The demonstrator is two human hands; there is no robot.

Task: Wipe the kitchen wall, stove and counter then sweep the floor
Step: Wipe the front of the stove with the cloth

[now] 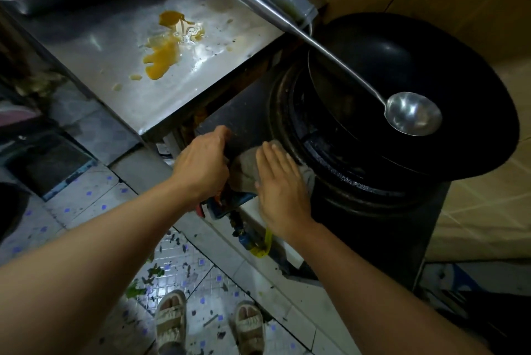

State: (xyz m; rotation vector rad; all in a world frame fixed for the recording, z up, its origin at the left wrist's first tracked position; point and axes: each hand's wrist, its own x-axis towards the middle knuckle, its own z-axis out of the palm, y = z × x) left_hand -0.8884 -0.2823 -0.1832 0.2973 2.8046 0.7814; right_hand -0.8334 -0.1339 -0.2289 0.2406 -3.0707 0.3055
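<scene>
Dark stove top (244, 116) carries the cloth (244, 170) under the flat right hand (280, 190); the left hand (201, 165) grips the stove's front edge; the spill (165, 50) lies up-left on the table (100, 47).

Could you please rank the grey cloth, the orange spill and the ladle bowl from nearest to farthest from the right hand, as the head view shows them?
From the right hand:
1. Grey cloth, directly under its fingers on the stove.
2. Ladle bowl, up and right, in the wok.
3. Orange spill, up and left on the steel counter.
</scene>
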